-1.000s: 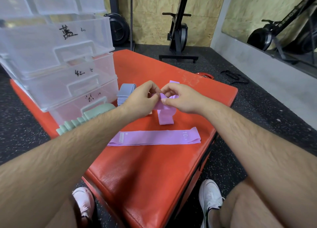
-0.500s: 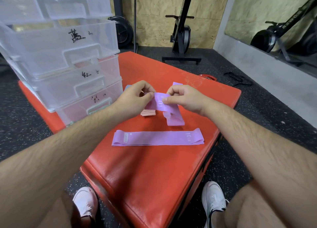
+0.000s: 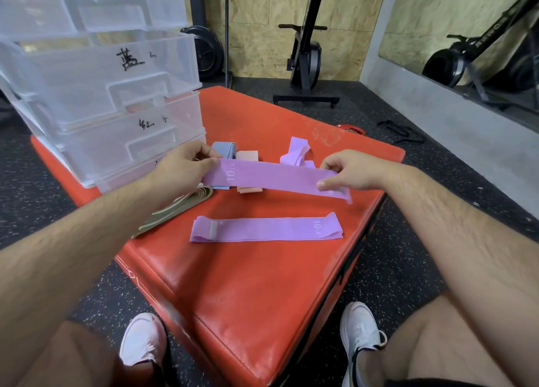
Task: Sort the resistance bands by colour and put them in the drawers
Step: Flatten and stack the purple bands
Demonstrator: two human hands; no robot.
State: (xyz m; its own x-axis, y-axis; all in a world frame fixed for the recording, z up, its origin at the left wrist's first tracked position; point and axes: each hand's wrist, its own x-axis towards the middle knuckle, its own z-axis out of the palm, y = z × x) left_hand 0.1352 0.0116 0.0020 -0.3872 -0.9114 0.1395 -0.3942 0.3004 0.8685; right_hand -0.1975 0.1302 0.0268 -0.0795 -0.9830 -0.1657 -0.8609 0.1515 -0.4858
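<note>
Purple band [image 3: 271,176] was held taut over the red box [image 3: 262,284], long axis left-right. Left hand [image 3: 180,168] grip pinched one end, right hand [image 3: 350,169] grip the other. Drawers [image 3: 116,103] stood at the far-left corner, nearer the left hand. Second purple band [image 3: 265,229] lay flat toward the near edge, with the blue band [image 3: 223,150] and pink band [image 3: 247,155] behind.

Bright, even light from above falls on the red pad [image 3: 262,284], leaving soft, faint shadows and a dull sheen across its near half. The pad's near left edge is smeared with blur, while its middle is sharp. At the pad's far left the wide lens bows the clear drawers [image 3: 96,74], and on either side of it my forearms [image 3: 73,255] swell.
</note>
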